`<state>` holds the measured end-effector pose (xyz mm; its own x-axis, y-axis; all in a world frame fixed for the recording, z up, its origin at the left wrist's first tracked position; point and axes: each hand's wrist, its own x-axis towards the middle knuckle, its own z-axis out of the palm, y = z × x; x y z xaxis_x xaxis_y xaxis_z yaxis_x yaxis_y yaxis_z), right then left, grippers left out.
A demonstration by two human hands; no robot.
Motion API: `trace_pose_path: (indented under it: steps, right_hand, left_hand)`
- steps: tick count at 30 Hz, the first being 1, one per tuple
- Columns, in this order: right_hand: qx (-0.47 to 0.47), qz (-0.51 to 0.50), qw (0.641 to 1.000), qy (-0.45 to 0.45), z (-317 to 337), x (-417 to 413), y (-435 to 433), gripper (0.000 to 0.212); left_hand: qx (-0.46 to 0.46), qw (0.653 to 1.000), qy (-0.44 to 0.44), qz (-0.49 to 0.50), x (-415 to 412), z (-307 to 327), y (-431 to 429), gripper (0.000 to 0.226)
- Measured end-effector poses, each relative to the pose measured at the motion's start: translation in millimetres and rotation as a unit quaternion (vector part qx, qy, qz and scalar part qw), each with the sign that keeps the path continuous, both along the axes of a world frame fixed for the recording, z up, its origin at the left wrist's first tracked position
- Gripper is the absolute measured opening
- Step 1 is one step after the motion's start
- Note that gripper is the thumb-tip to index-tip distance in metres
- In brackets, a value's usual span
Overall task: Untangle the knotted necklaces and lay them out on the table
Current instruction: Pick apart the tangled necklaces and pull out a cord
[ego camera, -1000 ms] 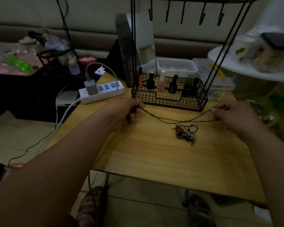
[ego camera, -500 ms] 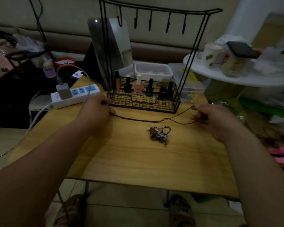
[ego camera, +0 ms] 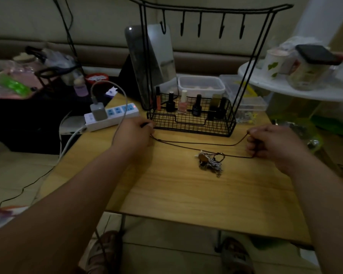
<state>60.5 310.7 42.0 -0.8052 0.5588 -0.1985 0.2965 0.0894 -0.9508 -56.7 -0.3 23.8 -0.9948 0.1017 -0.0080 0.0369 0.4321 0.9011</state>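
Left hand [ego camera: 135,133], fingers curled, pinches one end of a dark cord necklace [ego camera: 196,143] at the front-left corner of the wire rack [ego camera: 192,125]. Right hand [ego camera: 273,143], fingers curled, pinches the other end off the rack's front-right corner. Two cord strands span between them before the rack. Knotted necklace cluster [ego camera: 210,163] lies on the surface [ego camera: 186,194] in front of the rack, touching the nearer strand.

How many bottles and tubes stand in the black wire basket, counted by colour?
Black bottles: 3
Pink bottle: 1
Orange tube: 1
Brownish bottle: 1
Total: 6
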Motion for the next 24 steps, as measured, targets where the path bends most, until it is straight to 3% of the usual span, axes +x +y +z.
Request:
trace_pose_path:
  steps: [3,9,14,24]
  right_hand:
    - [0.027,-0.003,1.0,-0.003,-2.2,-3.5,-4.1,0.01]
    - [0.103,-0.02,0.994,-0.026,-8.2,-9.2,1.7,0.015]
    - [0.245,-0.016,0.968,-0.048,-12.8,-6.8,3.5,0.014]
    - [0.283,0.001,0.959,-0.011,-12.6,12.6,-17.7,0.014]
  left_hand:
    - [-0.097,0.993,0.064,-0.025,2.5,-0.9,0.1,0.025]
    - [-0.159,0.983,0.092,-0.024,2.5,-3.3,8.1,0.03]
    - [-0.208,0.969,0.13,-0.021,7.6,-5.3,12.5,0.036]
    - [-0.238,0.956,0.166,-0.032,20.1,-6.1,5.6,0.04]
